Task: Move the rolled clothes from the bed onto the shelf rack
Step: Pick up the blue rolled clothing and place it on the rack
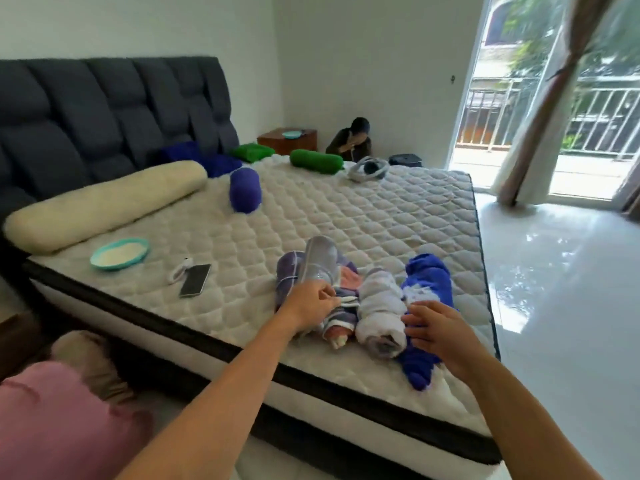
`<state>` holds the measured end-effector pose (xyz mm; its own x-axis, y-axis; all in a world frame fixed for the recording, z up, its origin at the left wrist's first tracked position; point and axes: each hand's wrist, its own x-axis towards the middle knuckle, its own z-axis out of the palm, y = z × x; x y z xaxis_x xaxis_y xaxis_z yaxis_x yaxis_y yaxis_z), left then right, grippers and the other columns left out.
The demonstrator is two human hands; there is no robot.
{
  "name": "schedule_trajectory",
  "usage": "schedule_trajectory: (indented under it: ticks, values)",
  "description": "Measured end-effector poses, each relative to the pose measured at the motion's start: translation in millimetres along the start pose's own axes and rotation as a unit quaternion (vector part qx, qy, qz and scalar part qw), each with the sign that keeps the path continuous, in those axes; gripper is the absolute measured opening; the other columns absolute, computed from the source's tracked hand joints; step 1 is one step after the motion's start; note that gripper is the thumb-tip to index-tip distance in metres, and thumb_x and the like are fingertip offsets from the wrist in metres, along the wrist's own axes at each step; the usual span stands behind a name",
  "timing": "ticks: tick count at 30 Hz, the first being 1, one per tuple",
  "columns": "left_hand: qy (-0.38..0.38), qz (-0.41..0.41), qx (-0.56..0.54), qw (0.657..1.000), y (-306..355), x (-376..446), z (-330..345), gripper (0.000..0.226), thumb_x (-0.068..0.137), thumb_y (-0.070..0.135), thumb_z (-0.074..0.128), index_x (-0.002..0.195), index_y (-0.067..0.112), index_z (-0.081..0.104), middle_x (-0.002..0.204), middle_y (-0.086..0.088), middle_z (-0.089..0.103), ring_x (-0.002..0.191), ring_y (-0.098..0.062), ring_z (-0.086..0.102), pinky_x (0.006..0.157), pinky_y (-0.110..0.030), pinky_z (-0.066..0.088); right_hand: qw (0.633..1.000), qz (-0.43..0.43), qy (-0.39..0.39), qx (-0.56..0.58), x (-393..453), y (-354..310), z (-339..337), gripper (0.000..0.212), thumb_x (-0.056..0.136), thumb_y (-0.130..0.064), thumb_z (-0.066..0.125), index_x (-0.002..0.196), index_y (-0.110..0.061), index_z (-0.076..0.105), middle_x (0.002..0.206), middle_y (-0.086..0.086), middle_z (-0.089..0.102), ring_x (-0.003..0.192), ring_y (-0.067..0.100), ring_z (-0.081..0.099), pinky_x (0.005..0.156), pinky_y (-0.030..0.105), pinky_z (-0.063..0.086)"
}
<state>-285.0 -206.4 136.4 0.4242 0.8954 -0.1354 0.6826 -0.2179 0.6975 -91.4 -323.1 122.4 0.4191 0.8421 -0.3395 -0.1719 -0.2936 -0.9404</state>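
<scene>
Head view: rolled clothes clustered at near edge of bed (346,209). Left hand (310,304) pinched on grey roll (318,259), atop purple roll (287,271) and striped roll (341,318). Right hand (438,332) over blue roll (427,289), fingers loosely apart, just beside white roll (379,306). Phone (195,280), bowl (119,253) farther left.

White walls (363,57), glossy white floor (561,306), dark tufted headboard (104,112); sunlit balcony door (540,109), curtain (540,133)
</scene>
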Motion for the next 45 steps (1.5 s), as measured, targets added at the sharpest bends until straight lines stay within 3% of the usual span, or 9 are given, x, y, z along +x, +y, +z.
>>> schedule_trajectory:
  ticks: [6, 10, 13, 22, 30, 33, 37, 42, 45]
  values:
    - [-0.108, 0.049, 0.014, 0.993, -1.5, 115.0, 42.8, 0.021, 0.087, 0.024, 0.064, 0.094, 0.005, 0.070, 0.091, -0.010, 0.066, 0.085, -0.020, 0.059, 0.075, -0.027, 0.044, 0.990, 0.059, 0.112, 0.061, 75.4, 28.1, -26.8, 0.008, 0.095, -0.016, 0.053, 0.097, -0.010, 0.058, 0.087, 0.010, 0.064, 0.072, 0.019, 0.058, 0.066, 0.029, 0.046]
    - [-0.203, 0.014, -0.007, 0.979, -14.5, 168.4, 73.1, 0.016, 0.090, 0.019, 0.060, 0.077, 0.010, 0.059, 0.068, -0.004, 0.054, 0.065, -0.013, 0.049, 0.064, -0.026, 0.043, 0.976, 0.122, 0.159, 0.086, 105.3, 63.2, -28.7, 0.010, 0.093, -0.018, 0.055, 0.100, -0.011, 0.060, 0.096, 0.010, 0.064, 0.081, 0.020, 0.059, 0.071, 0.031, 0.049]
    - [-0.244, -0.056, -0.073, 0.965, -18.8, 197.8, 91.1, 0.008, 0.093, 0.017, 0.057, 0.092, 0.008, 0.057, 0.073, -0.002, 0.052, 0.065, -0.011, 0.048, 0.056, -0.020, 0.041, 0.961, 0.164, 0.196, 0.100, 124.6, 86.2, -32.5, 0.008, 0.092, -0.018, 0.057, 0.098, -0.012, 0.060, 0.102, 0.012, 0.063, 0.091, 0.023, 0.060, 0.075, 0.034, 0.051]
    - [-0.281, -0.125, -0.154, 0.939, -9.0, 307.4, 174.0, 0.017, 0.090, 0.028, 0.059, 0.101, 0.016, 0.058, 0.102, -0.005, 0.061, 0.087, -0.017, 0.059, 0.084, -0.035, 0.050, 0.924, 0.211, 0.307, 0.085, 224.1, 133.3, -65.5, 0.040, 0.083, -0.031, 0.068, 0.113, -0.010, 0.055, 0.115, 0.012, 0.063, 0.104, 0.029, 0.060, 0.093, 0.048, 0.051]
    - [-0.289, -0.158, -0.191, 0.925, 30.2, 390.8, 252.2, 0.019, 0.082, 0.027, 0.069, 0.084, 0.017, 0.053, 0.088, -0.004, 0.053, 0.082, -0.018, 0.051, 0.081, -0.038, 0.048, 0.924, 0.279, 0.262, 0.026, 278.6, 134.0, -83.8, 0.069, 0.074, -0.042, 0.076, 0.128, -0.014, 0.042, 0.111, 0.003, 0.055, 0.102, 0.024, 0.056, 0.090, 0.039, 0.049]
    - [-0.280, -0.188, -0.170, 0.926, 36.5, 411.0, 281.2, 0.044, 0.075, 0.031, 0.075, 0.105, 0.007, 0.055, 0.100, -0.008, 0.063, 0.090, -0.025, 0.063, 0.083, -0.038, 0.054, 0.927, 0.292, 0.229, 0.047, 294.4, 138.1, -94.0, 0.062, 0.072, -0.039, 0.078, 0.120, -0.013, 0.048, 0.107, 0.002, 0.060, 0.094, 0.019, 0.060, 0.079, 0.031, 0.048]
    - [-0.291, -0.264, -0.139, 0.909, 34.2, 426.0, 300.1, 0.079, 0.071, 0.039, 0.079, 0.133, 0.003, 0.045, 0.124, -0.014, 0.061, 0.105, -0.031, 0.062, 0.085, -0.038, 0.053, 0.930, 0.316, 0.184, 0.047, 316.9, 168.8, -110.9, 0.093, 0.040, -0.056, 0.086, 0.120, -0.021, 0.054, 0.110, 0.002, 0.070, 0.097, 0.021, 0.069, 0.087, 0.040, 0.056]
    - [-0.331, -0.322, -0.132, 0.877, 35.5, 435.2, 306.4, 0.076, 0.059, 0.032, 0.084, 0.123, 0.006, 0.053, 0.115, -0.012, 0.064, 0.097, -0.030, 0.063, 0.083, -0.043, 0.056, 0.943, 0.273, 0.187, 0.035, 326.1, 149.9, -111.3, 0.050, 0.062, -0.017, 0.068, 0.112, -0.016, 0.064, 0.100, 0.003, 0.073, 0.094, 0.020, 0.069, 0.080, 0.031, 0.054]
    - [-0.342, -0.339, -0.168, 0.860, 36.9, 433.8, 303.7, 0.057, 0.061, 0.018, 0.081, 0.114, 0.005, 0.064, 0.102, -0.016, 0.072, 0.091, -0.034, 0.069, 0.081, -0.046, 0.058, 0.945, 0.253, 0.206, 0.032, 324.1, 147.5, -111.9, 0.041, 0.071, -0.001, 0.060, 0.109, -0.014, 0.065, 0.096, 0.003, 0.071, 0.088, 0.017, 0.066, 0.073, 0.026, 0.052]
